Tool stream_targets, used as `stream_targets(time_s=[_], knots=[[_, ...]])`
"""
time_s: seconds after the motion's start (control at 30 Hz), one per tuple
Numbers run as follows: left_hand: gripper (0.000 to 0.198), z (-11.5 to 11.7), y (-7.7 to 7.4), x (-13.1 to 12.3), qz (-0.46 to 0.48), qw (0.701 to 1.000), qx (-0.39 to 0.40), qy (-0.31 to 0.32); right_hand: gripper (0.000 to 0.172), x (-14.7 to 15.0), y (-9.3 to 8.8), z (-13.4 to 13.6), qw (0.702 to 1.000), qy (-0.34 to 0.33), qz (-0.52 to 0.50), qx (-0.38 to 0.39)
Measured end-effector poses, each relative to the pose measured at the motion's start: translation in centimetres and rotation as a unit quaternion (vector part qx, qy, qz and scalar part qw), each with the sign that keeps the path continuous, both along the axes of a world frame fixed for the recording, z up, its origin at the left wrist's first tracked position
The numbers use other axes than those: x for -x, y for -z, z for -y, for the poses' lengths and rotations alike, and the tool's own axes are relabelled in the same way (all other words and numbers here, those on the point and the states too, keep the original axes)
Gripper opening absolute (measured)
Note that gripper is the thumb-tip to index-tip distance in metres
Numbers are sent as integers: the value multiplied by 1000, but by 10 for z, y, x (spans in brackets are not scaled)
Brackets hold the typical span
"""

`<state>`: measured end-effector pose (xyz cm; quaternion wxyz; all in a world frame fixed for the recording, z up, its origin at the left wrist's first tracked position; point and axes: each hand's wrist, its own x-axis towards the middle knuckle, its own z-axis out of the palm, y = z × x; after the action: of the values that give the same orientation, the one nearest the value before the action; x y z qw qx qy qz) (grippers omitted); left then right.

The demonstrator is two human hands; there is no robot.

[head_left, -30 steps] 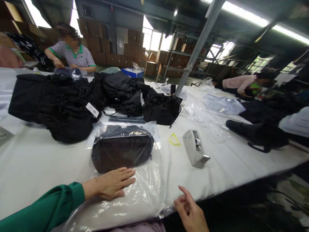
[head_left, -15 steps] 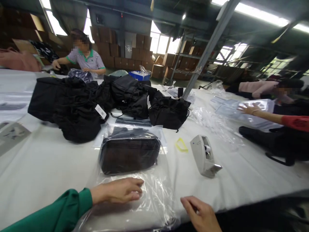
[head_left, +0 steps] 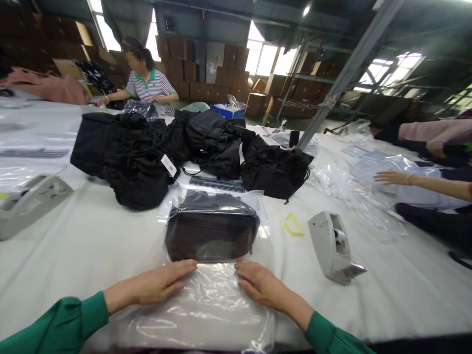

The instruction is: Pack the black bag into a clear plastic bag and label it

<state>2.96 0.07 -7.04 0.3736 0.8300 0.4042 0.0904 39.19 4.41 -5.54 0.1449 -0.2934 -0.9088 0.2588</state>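
Observation:
A black bag (head_left: pixel 212 233) lies inside a large clear plastic bag (head_left: pixel 214 309) on the white-covered table in front of me. My left hand (head_left: pixel 162 281) rests on the plastic at the black bag's lower left edge, fingers stretched out. At the lower right edge, my right hand (head_left: pixel 258 285) lies on the same plastic with its fingers extended. Loose, wrinkled plastic spreads between the hands and toward me. Neither hand grips anything.
A grey tape dispenser (head_left: pixel 334 248) stands on the right beside a yellow strip (head_left: pixel 293 226); another tape dispenser (head_left: pixel 35 204) is at left. Several black bags (head_left: pixel 136 162) are heaped behind. A co-worker (head_left: pixel 149 86) is across the table; another person's hand (head_left: pixel 394 177) reaches in from the right.
My right hand has moved from the table's front edge onto the plastic and opened out. My left hand has shifted up against the black bag. The view has turned slightly left.

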Motion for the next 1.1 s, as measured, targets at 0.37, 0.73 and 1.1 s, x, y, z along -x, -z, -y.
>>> stream_targets(time_s=[0.37,0.73,1.1], knots=[[48,13,2,20,-10,999,2,-37,47,-39,0,13,996,11,70,-61],[80,39,-41,96,-247,883,-384,106,88,-82,-12,17,940,-131,205,-240],[54,34,-46,80,-91,971,-123,182,64,-75,-32,15,978,-157,137,28]])
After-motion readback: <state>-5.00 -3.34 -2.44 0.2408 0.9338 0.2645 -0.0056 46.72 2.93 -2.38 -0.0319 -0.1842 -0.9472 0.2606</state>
